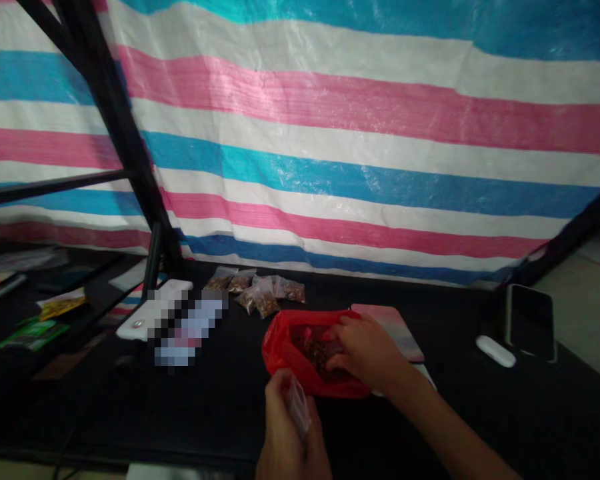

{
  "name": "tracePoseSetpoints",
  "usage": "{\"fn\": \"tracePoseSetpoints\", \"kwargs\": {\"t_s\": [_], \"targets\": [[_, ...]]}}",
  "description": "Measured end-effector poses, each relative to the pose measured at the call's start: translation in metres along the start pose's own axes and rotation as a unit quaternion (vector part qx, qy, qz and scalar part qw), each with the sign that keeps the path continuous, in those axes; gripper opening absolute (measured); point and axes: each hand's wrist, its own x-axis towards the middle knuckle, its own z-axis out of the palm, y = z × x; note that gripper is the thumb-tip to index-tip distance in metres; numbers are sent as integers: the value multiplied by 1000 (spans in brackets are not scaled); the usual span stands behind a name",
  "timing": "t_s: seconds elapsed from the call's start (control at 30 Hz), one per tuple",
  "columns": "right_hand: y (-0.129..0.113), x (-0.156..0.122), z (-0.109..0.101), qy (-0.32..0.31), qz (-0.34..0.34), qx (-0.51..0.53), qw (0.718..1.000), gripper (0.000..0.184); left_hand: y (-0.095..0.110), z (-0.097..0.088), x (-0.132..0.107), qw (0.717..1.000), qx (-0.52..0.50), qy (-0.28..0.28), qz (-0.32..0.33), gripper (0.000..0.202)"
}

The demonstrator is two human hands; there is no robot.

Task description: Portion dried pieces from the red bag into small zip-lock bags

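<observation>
Flanking red bag (280, 340): flat pink item (395, 330) (filled sachets (263, 297) beyond)

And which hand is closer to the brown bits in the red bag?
Right. The right hand is inside the red bag, at the brown bits. The left hand is by the bag's near edge, holding a small clear bag.

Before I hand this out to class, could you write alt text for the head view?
A person's right hand dips into an open red bag of brown bits while the left hand holds a small clear bag. Small filled bags lie beyond on a black table.
</observation>
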Motion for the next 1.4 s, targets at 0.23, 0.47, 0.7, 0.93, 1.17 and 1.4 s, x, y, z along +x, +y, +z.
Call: {"fn": "tracePoseSetpoints", "kwargs": {"t_s": [0.23,0.47,0.7,0.93,1.17,1.4], "targets": [[6,-11,1,-4,-81,33,996,22,-8,18,53,995,-8,92,30,60],[-6,-14,4,16,-63,21,998,25,3,6,73,995,-45,-45,79,61],[2,-11,8,15,-1,-6,1000,32,13,-18,97,986,-71,-56,137,56],[4,-3,6,7,11,-3,1000,23,7,-37,118,989,-41,-112,86,52],[-1,4,4,-24,-14,27,999,22,0,-18,109,982,-93,-162,32,54],[5,27,6,-22,-38,35,998,29,4,13,137,974,-133,-178,46,52]]}}
